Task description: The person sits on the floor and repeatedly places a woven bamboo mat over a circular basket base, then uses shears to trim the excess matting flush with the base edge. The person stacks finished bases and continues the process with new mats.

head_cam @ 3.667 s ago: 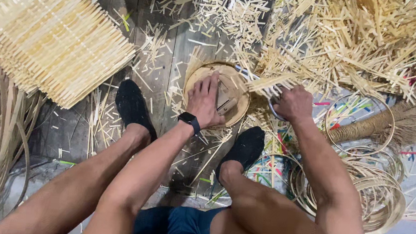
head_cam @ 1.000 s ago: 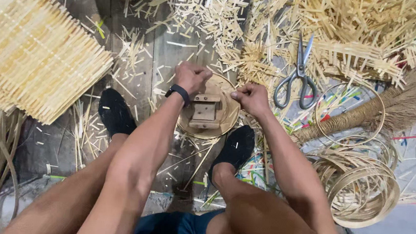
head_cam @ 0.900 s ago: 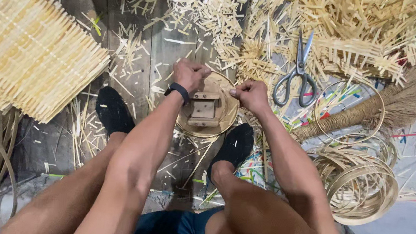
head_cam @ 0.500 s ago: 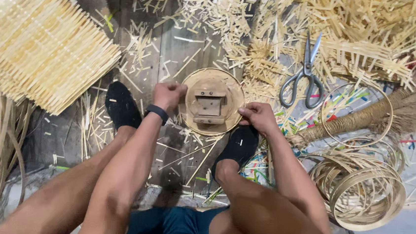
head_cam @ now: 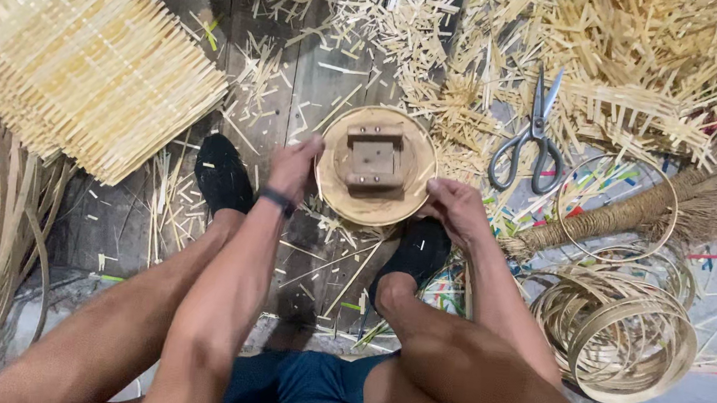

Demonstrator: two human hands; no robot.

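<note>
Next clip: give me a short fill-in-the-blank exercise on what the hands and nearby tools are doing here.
1. The left hand and right hand grip opposite edges of a ____ wooden disc.
2. The scissors lie to the ____ of the disc.
3. The block fixed on the disc is ____ in shape.

Missing words: round; right; square

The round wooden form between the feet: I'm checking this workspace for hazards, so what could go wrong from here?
The scissors lie on the floor close beside the right hand, so a sideways reach might meet the blades. Cut splinters litter the planks around both hands; bare skin could catch one. The left hand grips only the edge of the round form, which might slip.
</note>
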